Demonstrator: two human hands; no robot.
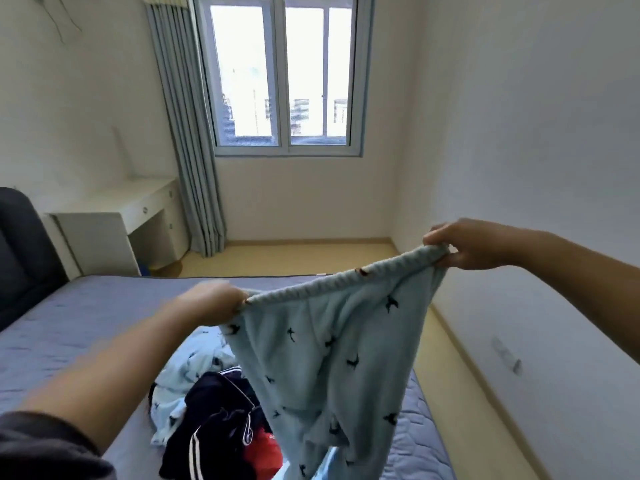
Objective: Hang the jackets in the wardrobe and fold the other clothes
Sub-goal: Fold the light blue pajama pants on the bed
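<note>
I hold up a pair of light blue fleece trousers (pixel 332 362) with small dark bird prints, stretched by the ribbed waistband. My left hand (pixel 211 303) grips the waistband's left end and my right hand (pixel 464 244) grips its right end, higher up. The legs hang down over the bed (pixel 69 327). Below them lies a pile of clothes: a matching light blue top (pixel 187 372), a dark navy garment with white stripes (pixel 214 424) and something red (pixel 263 448).
The bed has a grey-blue quilted cover and a dark headboard (pixel 20 251) at the left. A white desk (pixel 117 220) stands past it by the curtain (pixel 187 133) and window. A white wall (pixel 536 168) runs along the right with a strip of wooden floor.
</note>
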